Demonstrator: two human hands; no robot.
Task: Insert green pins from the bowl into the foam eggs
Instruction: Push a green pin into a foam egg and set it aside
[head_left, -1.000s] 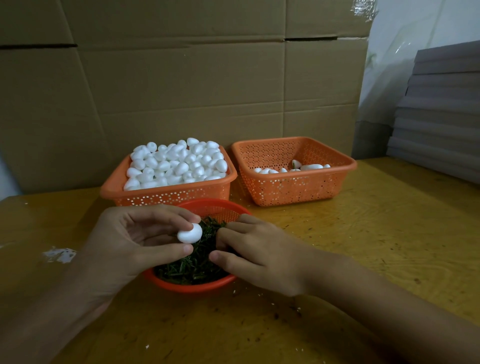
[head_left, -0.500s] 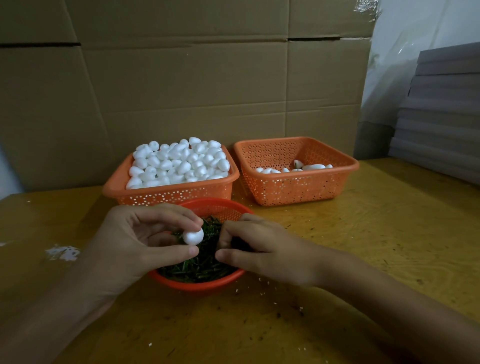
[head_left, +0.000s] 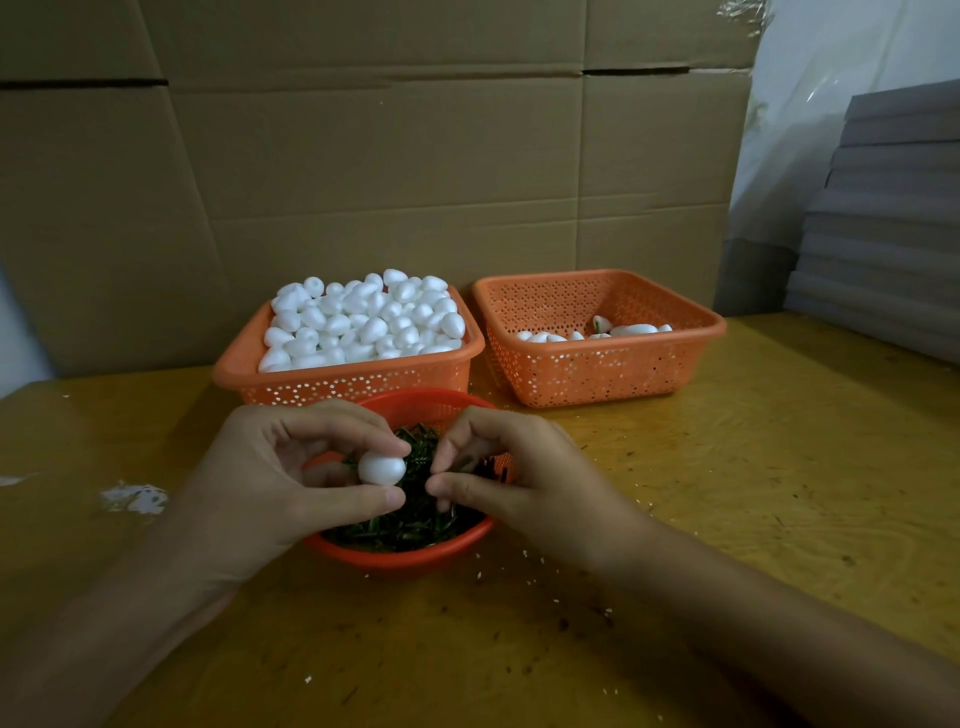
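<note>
The left hand (head_left: 270, 483) grips one white foam egg (head_left: 382, 467) between its thumb below and its forefinger above, and holds it over the near left part of a round red bowl (head_left: 405, 555). The bowl stands on the yellow wooden worktop (head_left: 779, 467) and holds a heap of green pins (head_left: 410, 525). The right hand (head_left: 519, 483) is just beside the egg, over the right part of the bowl. Its fingers are curled, with thumb and forefinger tips drawn close together and pointing towards the egg. I cannot tell whether a pin sits between them. Behind the bowl stand two orange baskets with pierced walls, side by side. The left basket (head_left: 234, 370) is heaped with plain white eggs (head_left: 363, 322) and its front wall lies just behind the bowl. The right basket (head_left: 597, 376) holds only a few eggs (head_left: 634, 330) on its floor, one of them showing a bit of green. A white scrap (head_left: 135, 496) lies on the worktop to the left of the left hand, and small white crumbs are scattered around the bowl. Brown cardboard (head_left: 363, 156) stands behind the baskets, and a stack of grey sheets (head_left: 893, 234) rises at the far right.
</note>
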